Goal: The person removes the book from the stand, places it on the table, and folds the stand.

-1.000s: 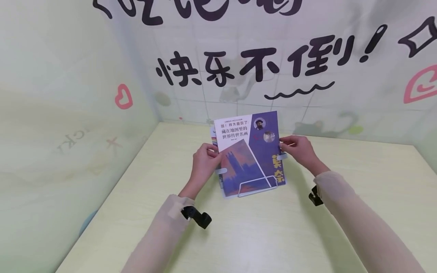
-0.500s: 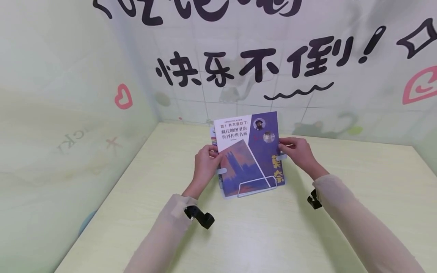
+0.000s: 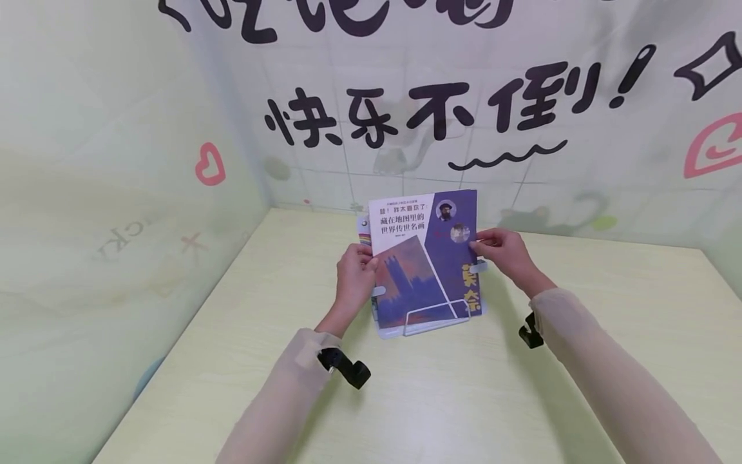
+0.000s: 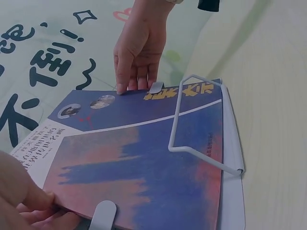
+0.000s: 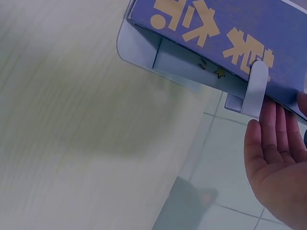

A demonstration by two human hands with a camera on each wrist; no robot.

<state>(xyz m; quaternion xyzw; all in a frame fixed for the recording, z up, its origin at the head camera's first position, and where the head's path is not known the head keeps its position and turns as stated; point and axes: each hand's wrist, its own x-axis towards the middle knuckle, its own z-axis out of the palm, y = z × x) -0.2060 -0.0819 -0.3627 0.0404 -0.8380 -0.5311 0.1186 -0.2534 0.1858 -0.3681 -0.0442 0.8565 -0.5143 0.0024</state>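
Book, head view: the purple-and-white book [image 3: 426,258] leans upright in a white stand [image 3: 387,332], close to the tabletop's [image 3: 626,277] far edge and nearer its far left corner than its far right one.
Left hand, head view: the left hand [image 3: 355,274] grasps the book's left edge, just above the left clip [image 3: 379,291].
Right hand, head view: the right hand [image 3: 504,251] pinches the opposite edge, just above the right clip [image 3: 478,267].
Wire, head view: the bent wire [image 3: 437,327] crosses in front of the book's lower part; a white strip of stand shows beneath the cover.
Sleeves, head view: beige sleeves [image 3: 290,386] carry black mounts [image 3: 344,368] near both wrists.
Wall, head view: black lettering [image 3: 440,116] spreads over the back wall [image 3: 371,180]; a pink heart [image 3: 221,169] marks the side wall [image 3: 116,212].
Grip, left wrist view: left thumb and fingers close on the book's edge beside the left clip; opposite, the right thumb touches the cover, its fingers partly hidden behind.
Grip, right wrist view: right fingers reach behind the book's edge beside the right clip, the thumb at the front, partly cut off.
Panel, right wrist view: behind the cover, the stand's panel bears a small star [image 5: 219,73].
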